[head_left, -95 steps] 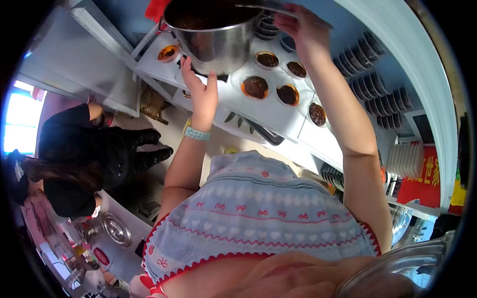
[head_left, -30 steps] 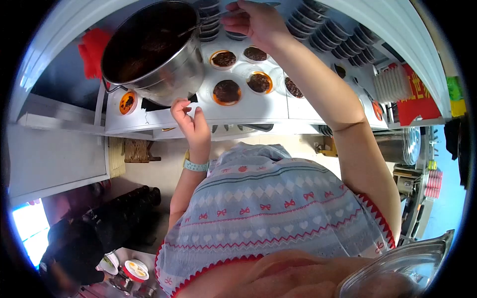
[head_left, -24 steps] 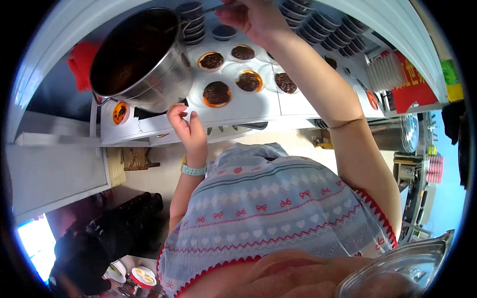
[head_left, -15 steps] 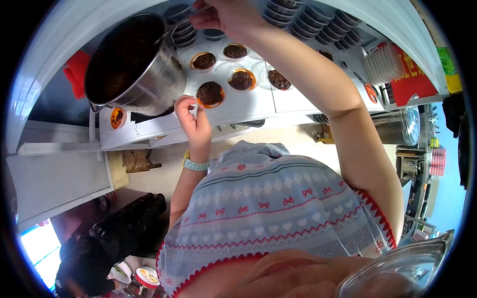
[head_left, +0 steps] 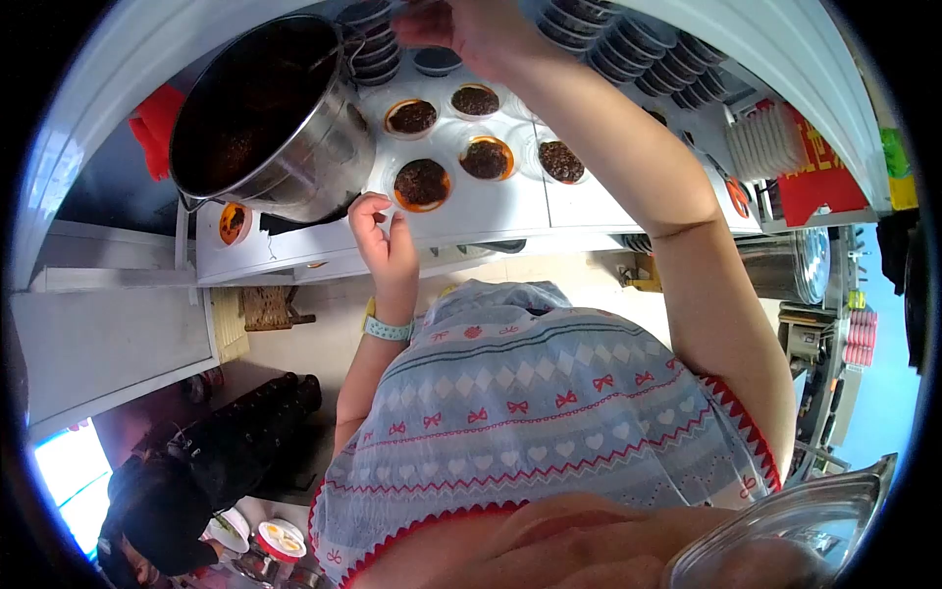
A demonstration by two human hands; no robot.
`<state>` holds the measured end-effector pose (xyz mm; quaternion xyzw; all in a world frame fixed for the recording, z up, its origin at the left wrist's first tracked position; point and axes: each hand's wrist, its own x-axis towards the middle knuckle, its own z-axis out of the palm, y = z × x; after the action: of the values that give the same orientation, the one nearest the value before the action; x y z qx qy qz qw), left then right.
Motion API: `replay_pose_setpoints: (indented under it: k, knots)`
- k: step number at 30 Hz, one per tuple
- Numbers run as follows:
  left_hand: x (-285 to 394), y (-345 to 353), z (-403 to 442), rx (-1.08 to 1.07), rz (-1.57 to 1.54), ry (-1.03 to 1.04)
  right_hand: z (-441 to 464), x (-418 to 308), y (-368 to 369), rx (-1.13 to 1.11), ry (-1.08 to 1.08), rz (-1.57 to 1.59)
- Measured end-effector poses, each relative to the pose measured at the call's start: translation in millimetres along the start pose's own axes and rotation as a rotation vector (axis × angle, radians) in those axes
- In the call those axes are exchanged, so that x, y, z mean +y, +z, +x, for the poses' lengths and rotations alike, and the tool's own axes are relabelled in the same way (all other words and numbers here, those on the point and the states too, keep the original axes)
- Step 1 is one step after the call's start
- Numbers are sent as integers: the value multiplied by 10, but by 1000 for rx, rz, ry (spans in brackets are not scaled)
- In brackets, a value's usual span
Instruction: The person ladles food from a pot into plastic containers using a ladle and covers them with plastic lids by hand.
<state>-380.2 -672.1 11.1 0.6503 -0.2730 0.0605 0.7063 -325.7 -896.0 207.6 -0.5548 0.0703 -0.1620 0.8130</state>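
Head view: dark-filled pot [head_left: 319, 162], dark-topped cups [head_left: 422, 185], right grip [head_left: 461, 29] around utensil [head_left: 322, 61], left grip [head_left: 389, 240] loose

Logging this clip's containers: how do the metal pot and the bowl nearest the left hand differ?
The pot is far larger than the bowl. The pot has shiny silver walls, while the bowl shows an orange edge around dark contents. A spoon reaches into the pot; none is in the bowl. Both are round, open-topped and hold something dark.
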Motion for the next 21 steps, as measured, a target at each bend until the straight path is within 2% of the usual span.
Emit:
replay_pose_setpoints:
  k: [6, 11, 14, 18, 20, 21]
  knots:
    - [25, 102, 8, -35, 9, 28, -187, -274, -151, 56, -71, 53]
    - [139, 404, -55, -74, -98, 4, -562, -608, -743, 169, -156, 96]
    - [162, 678, -164, -123, -140, -49, -921, -811, -1384, 282, -200, 89]
    - [352, 1150, -327, -222, -111, -12, -1604, -1008, -2491, 508, -233, 58]
    - [427, 1437, -455, -266, -145, -16, -2057, -1124, -3538, 276, -264, 61]
    - [460, 1586, -515, -293, -167, -12, -2242, -1131, -3626, 289, -268, 53]
